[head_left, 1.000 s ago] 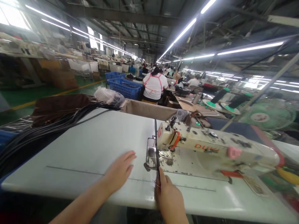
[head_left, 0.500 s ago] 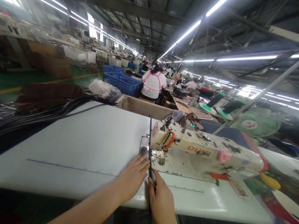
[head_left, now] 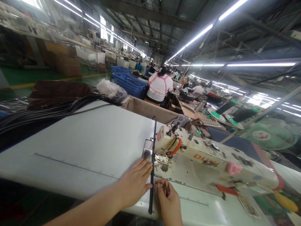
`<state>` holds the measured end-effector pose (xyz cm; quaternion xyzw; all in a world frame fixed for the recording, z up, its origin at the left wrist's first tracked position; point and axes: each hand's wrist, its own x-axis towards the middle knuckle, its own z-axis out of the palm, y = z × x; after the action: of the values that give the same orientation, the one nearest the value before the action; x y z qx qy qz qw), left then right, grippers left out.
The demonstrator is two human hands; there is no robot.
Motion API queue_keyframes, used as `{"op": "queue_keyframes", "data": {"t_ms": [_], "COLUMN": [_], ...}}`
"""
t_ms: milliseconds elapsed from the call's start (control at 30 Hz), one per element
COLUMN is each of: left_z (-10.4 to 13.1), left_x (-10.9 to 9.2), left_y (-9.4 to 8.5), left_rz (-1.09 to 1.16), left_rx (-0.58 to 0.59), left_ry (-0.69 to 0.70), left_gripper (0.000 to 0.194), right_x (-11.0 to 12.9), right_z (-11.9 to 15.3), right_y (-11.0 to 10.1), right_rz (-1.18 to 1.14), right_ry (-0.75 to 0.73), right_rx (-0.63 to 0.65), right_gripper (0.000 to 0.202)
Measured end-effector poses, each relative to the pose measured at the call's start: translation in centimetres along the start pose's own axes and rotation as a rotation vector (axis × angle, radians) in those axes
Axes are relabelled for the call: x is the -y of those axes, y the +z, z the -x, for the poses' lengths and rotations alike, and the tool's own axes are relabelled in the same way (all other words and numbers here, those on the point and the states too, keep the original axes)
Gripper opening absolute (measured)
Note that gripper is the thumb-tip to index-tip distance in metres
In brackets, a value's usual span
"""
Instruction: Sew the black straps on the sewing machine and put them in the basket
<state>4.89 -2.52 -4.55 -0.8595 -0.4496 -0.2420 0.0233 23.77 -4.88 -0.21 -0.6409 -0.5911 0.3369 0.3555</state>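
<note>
A long narrow black strap (head_left: 152, 175) runs across the white table, passing under the needle end of the sewing machine (head_left: 199, 157). Its near end lies close to the table's front edge, and its far end curls up slightly beyond the machine head. My left hand (head_left: 135, 179) rests flat, fingers stretched out, along the strap's left side with the fingertips at its edge. Just right of the strap is my right hand (head_left: 169, 201), its fingers curled around what look like small thread snips (head_left: 166, 188); only dark pointed tips show. A metal plate (head_left: 147, 149) lies beside the needle area.
Many black strips (head_left: 58, 108) are heaped on the table's left end, beside brown material (head_left: 56, 92). A fabric-lined bin (head_left: 145, 108) adjoins the far edge. Thread cones (head_left: 227, 106) and a green fan (head_left: 270, 133) stand right. A person (head_left: 160, 84) sits ahead near blue crates (head_left: 129, 84).
The strap's near end, formerly reaching past the front edge, now lies on the table. My right hand has come off the strap, slightly right. The view has shifted a little.
</note>
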Motion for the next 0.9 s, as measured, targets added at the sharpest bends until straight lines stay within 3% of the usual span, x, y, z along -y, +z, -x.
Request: {"op": "queue_keyframes", "data": {"t_ms": [400,667,900], "left_z": [0.0,0.1,0.0], "left_x": [0.0,-0.1,0.3], "left_y": [0.0,0.2,0.8], "left_rz": [-0.072,-0.056,-0.039], "left_rx": [0.001,0.007,0.025], "left_ry": [0.038,0.021,-0.008], "left_gripper": [0.063,0.064,0.066], "right_x": [-0.3,-2.0,-1.5], "right_z": [0.2,0.3,0.6], "right_y": [0.1,0.7,0.4], "right_rz": [-0.048,-0.062,-0.078], "right_ry": [-0.012,-0.044,-0.057], "right_rx": [-0.004,-0.044,-0.027], "right_gripper": [0.033,0.034,0.031]}}
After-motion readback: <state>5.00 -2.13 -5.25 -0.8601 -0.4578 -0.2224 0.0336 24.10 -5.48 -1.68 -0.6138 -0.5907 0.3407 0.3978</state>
